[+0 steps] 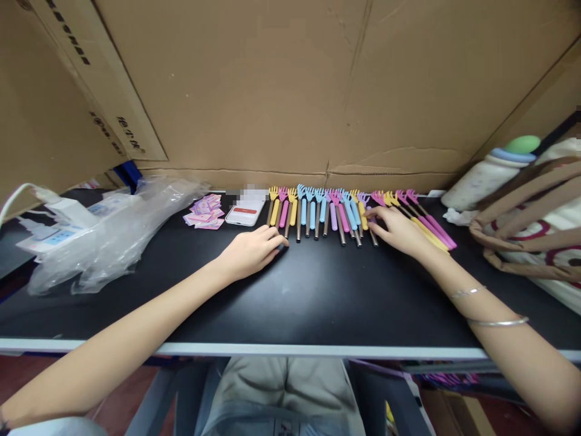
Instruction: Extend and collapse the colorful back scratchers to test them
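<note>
A row of several small back scratchers (318, 209) with yellow, pink, blue and purple hand-shaped heads lies side by side along the back of the black table (299, 297). My left hand (254, 249) rests palm down, fingers curled, its fingertips touching the metal ends of the leftmost ones. My right hand (397, 230) lies flat over the scratchers at the right end of the row, fingers stretched onto a purple one (368, 217). Neither hand lifts anything.
A white phone-like box (246, 213) and a pile of pink paper tags (205, 213) lie left of the row. Crumpled clear plastic bags (109, 236) and a white power strip (54, 227) fill the left. A bottle (488, 172) and striped bag (531, 236) stand right. Cardboard (290, 91) walls the back.
</note>
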Demonstrator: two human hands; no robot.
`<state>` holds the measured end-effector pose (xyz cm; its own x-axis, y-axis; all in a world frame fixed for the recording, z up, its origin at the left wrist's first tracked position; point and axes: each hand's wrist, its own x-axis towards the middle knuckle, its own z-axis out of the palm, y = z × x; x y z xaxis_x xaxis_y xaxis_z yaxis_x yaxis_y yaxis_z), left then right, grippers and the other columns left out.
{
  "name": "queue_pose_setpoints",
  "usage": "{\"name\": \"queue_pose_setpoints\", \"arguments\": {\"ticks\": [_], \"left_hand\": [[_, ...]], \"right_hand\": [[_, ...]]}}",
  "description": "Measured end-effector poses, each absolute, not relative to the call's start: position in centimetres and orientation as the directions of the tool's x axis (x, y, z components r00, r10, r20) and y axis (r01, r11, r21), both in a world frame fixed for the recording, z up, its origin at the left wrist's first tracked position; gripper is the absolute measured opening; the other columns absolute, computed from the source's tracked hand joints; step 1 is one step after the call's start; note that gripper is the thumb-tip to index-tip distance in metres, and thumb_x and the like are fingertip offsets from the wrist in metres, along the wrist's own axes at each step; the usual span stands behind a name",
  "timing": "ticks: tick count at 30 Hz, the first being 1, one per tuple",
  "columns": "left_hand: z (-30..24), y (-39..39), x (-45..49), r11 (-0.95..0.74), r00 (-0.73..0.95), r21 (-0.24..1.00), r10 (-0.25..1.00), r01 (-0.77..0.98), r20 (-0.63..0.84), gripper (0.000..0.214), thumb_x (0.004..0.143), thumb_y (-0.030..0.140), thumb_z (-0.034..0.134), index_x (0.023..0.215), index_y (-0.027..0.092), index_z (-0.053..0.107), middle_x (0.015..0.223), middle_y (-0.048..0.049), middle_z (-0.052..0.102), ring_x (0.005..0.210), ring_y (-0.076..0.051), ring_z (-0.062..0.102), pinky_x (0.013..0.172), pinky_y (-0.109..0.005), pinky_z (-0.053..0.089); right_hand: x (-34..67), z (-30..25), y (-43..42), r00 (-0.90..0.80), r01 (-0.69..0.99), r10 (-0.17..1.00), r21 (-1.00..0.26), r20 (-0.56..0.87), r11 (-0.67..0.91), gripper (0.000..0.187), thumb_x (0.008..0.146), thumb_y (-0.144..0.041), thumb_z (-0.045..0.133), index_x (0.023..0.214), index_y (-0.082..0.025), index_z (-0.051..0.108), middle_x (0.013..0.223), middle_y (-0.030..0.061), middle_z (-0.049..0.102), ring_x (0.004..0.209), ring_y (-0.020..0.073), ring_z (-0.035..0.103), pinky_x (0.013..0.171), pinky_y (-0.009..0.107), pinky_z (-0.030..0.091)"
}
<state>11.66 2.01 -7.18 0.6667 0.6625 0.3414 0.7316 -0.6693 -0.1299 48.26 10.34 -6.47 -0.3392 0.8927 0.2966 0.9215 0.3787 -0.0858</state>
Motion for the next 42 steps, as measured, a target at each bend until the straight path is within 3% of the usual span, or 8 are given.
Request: {"name": "queue_pose_setpoints", "arguments": {"ticks": [8,18,23,29,36,42], "left_hand": [[-7.2,2.0,11.6,-0.671,0.669,-0.128,0.664,0.73,0.333,0.021,0.095,0.021,0.042,0.109,0.02,0.058,0.101,-0.0041,0.061,0.095,-0.015,0.056,0.07,-0.022,0.047],[-7.3,2.1,11.6,-0.66,0.658,-0.12,0.682,0.742,0.32,0.022,0.096,0.022,0.04,0.11,0.021,0.057,0.101,-0.0042,0.06,0.095,-0.016,0.058,0.07,-0.024,0.049],[-7.1,2.0,11.7,-0.654,0.65,-0.108,0.692,0.749,0.314,0.021,0.095,0.022,0.043,0.111,0.021,0.057,0.101,-0.0042,0.06,0.095,-0.016,0.058,0.071,-0.024,0.049],[-7.2,2.0,11.6,-0.642,0.638,-0.108,0.701,0.759,0.317,0.022,0.095,0.023,0.043,0.113,0.02,0.055,0.104,-0.0043,0.06,0.097,-0.017,0.057,0.073,-0.024,0.049],[-7.2,2.0,11.6,-0.645,0.645,-0.125,0.692,0.754,0.323,0.021,0.094,0.022,0.045,0.112,0.019,0.056,0.104,-0.0043,0.061,0.097,-0.017,0.057,0.073,-0.025,0.048],[-7.6,2.1,11.7,-0.665,0.649,-0.094,0.672,0.741,0.358,0.021,0.094,0.022,0.043,0.111,0.02,0.057,0.102,-0.003,0.062,0.097,-0.015,0.057,0.072,-0.024,0.047]], "right_hand": [[49.7,-6.6,11.2,-0.356,0.93,0.881,0.024,0.31,0.367,0.031,0.082,-0.033,0.046,0.104,-0.015,0.057,0.106,0.0135,0.062,0.1,0.0267,0.058,0.089,0.039,0.046],[49.5,-6.4,10.4,-0.123,0.99,0.962,0.103,0.243,0.101,0.05,0.083,-0.048,0.044,0.117,-0.013,0.054,0.119,0.0186,0.058,0.101,0.0316,0.059,0.073,0.038,0.047],[49.3,-5.9,10.2,-0.042,0.997,0.988,0.069,0.15,0.032,0.047,0.082,-0.042,0.045,0.12,-0.015,0.05,0.103,0.0143,0.066,0.084,0.0284,0.065,0.063,0.034,0.044],[49.3,-6.2,10.3,-0.009,0.996,0.99,0.086,0.143,-0.004,0.054,0.081,-0.036,0.046,0.128,-0.01,0.042,0.097,0.0191,0.067,0.081,0.0323,0.066,0.062,0.036,0.044],[48.9,-5.3,10.0,0.011,0.996,0.969,-0.085,0.249,0.01,0.048,0.083,-0.031,0.04,0.127,-0.01,0.044,0.105,0.0206,0.065,0.091,0.0331,0.064,0.072,0.04,0.047],[47.5,-4.0,8.8,-0.184,0.898,0.869,-0.28,0.46,0.339,0.039,0.086,-0.032,0.04,0.121,-0.016,0.047,0.111,0.0157,0.063,0.098,0.0278,0.061,0.08,0.038,0.047]]}}
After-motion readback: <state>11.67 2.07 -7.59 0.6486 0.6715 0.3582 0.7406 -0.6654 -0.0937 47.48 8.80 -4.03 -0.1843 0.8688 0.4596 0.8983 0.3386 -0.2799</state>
